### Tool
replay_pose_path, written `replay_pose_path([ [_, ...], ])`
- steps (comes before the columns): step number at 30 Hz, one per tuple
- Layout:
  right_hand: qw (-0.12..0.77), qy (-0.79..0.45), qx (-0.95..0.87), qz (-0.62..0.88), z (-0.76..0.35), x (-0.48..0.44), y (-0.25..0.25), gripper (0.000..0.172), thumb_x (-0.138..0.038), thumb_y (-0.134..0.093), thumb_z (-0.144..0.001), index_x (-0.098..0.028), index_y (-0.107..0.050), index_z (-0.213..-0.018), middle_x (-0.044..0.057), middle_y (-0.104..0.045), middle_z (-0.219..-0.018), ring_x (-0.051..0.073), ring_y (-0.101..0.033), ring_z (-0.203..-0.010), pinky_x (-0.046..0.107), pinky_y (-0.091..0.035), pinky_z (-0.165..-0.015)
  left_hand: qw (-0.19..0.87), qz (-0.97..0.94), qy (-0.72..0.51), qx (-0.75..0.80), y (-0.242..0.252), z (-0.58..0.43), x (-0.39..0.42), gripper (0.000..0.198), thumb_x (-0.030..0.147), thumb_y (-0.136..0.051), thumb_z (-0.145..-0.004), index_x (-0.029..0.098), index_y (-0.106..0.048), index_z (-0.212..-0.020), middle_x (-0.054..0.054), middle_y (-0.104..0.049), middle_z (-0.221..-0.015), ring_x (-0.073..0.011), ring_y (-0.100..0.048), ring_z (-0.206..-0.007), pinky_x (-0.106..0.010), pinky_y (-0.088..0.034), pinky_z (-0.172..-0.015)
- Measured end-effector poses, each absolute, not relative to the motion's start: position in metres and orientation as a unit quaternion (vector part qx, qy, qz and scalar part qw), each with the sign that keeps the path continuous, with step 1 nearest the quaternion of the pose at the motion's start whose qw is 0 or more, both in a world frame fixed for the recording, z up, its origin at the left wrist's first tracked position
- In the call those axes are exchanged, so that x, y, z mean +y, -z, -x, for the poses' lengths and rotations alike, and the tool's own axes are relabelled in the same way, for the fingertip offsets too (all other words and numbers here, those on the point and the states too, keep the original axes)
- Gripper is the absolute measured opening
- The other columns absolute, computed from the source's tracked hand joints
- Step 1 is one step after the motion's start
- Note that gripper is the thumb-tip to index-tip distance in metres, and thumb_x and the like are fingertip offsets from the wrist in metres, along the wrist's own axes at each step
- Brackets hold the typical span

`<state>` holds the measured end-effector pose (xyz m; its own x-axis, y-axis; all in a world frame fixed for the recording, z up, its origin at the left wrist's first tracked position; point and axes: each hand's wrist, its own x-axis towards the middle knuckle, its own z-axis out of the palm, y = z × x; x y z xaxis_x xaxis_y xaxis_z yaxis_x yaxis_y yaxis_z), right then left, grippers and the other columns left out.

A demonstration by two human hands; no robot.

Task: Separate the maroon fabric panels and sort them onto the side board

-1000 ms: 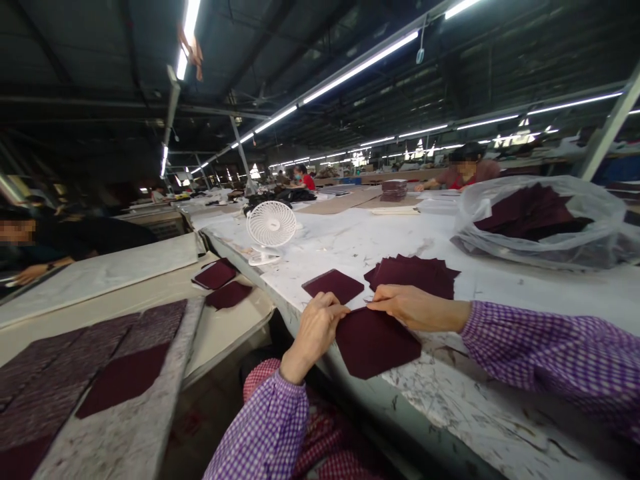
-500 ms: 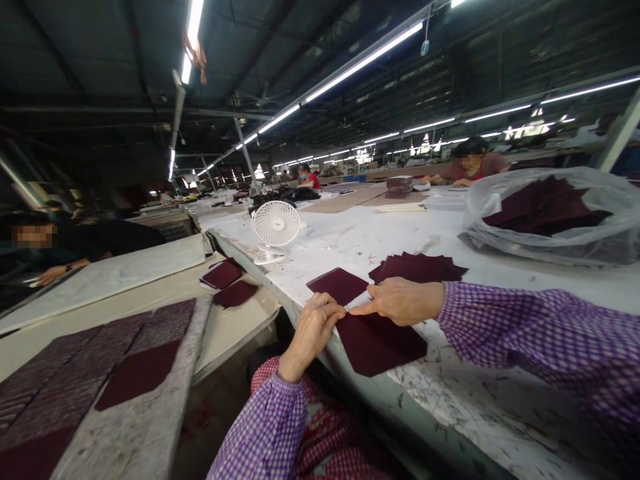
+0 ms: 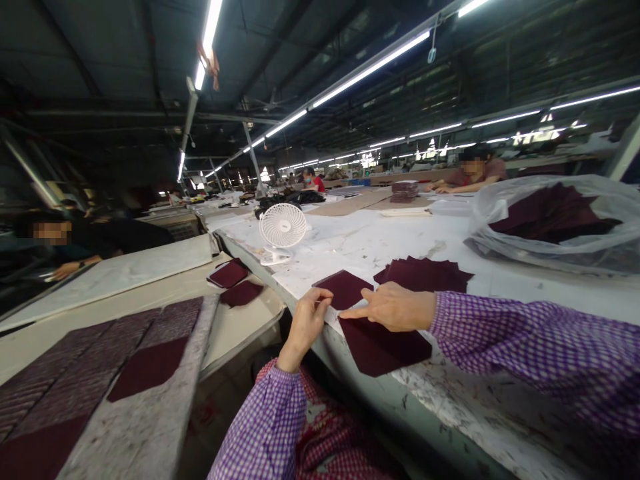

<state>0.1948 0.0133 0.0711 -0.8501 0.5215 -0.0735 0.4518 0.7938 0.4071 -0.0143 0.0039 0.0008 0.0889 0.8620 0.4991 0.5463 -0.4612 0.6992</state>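
A dark maroon fabric piece with cut corners lies at the edge of the white table, its front part reaching the rim. Over its upper left corner, my right hand points with a stretched index finger whose tip rests at that corner; the thumb stands apart and the other fingers are curled. Just left of the piece, my left hand is raised off the fabric, thumb and fingertips pinched together. Whatever the pinch may hold is too small to make out. A second maroon piece lies flat behind both hands.
Behind my right hand, a fanned pile of maroon pieces lies on the white table. A small white fan stands farther back, with a clear plastic bag of pieces at right. Patterned panels cover the left board. Co-workers sit beyond.
My left hand has drawn back to the left, away from the fabric corner and my right fingertip. My right index finger stays at that corner. The view has shifted slightly.
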Motion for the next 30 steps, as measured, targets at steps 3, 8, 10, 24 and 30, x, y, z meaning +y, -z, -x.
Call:
replay_pose_path([
  [3,0.045,-0.128,0.945,-0.296,-0.204,0.020,-0.070,0.048,-0.028,-0.052,-0.084,-0.027,-0.045,-0.132,0.010,-0.058,-0.096,0.015,-0.055,-0.065,0.026,-0.036,-0.059,0.108,-0.717,-0.468,0.505,-0.008,0.011,0.009,0.015,0.017,-0.049,-0.083,0.018,-0.062,-0.091,-0.003,-0.064,-0.089,-0.0156,-0.058,-0.084,-0.030,-0.046,-0.079],
  [8,0.012,0.041,0.943,-0.331,-0.209,0.037,-0.067,0.023,-0.029,-0.060,-0.076,-0.017,-0.059,-0.096,0.004,-0.058,-0.085,0.017,-0.054,-0.079,0.027,-0.040,-0.072,0.031,-0.791,-0.332,0.513,-0.018,-0.005,0.018,0.017,0.027,-0.062,-0.077,0.018,-0.061,-0.091,-0.004,-0.062,-0.093,-0.0196,-0.052,-0.093,-0.034,-0.043,-0.084],
  [10,0.006,0.077,0.946,-0.316,-0.211,0.044,-0.072,0.016,-0.027,-0.060,-0.074,-0.016,-0.059,-0.085,0.004,-0.058,-0.084,0.017,-0.053,-0.079,0.028,-0.040,-0.073,0.003,-0.805,-0.280,0.522,-0.020,-0.013,0.022,0.022,0.031,-0.064,-0.076,0.017,-0.060,-0.092,-0.005,-0.061,-0.094,-0.0211,-0.052,-0.094,-0.036,-0.043,-0.085],
  [24,-0.119,-0.004,0.821,-0.559,-0.302,0.101,-0.093,0.034,-0.026,-0.048,-0.080,-0.014,-0.059,-0.110,0.014,-0.062,-0.109,0.025,-0.059,-0.096,0.038,-0.044,-0.085,-0.017,-0.742,-0.291,0.604,-0.021,-0.024,0.029,0.016,0.017,-0.046,-0.081,0.018,-0.063,-0.084,-0.006,-0.066,-0.086,-0.0198,-0.060,-0.082,-0.031,-0.044,-0.073],
  [30,-0.110,0.478,0.719,-0.493,-0.252,0.073,-0.074,0.073,-0.066,-0.028,-0.086,-0.009,-0.039,-0.130,0.017,-0.065,-0.094,0.019,-0.063,-0.065,0.032,-0.052,-0.054,0.079,-0.760,-0.361,0.535,-0.026,-0.023,-0.014,0.012,0.018,-0.048,-0.079,0.019,-0.060,-0.079,-0.001,-0.063,-0.074,-0.0151,-0.057,-0.068,-0.026,-0.040,-0.063],
])
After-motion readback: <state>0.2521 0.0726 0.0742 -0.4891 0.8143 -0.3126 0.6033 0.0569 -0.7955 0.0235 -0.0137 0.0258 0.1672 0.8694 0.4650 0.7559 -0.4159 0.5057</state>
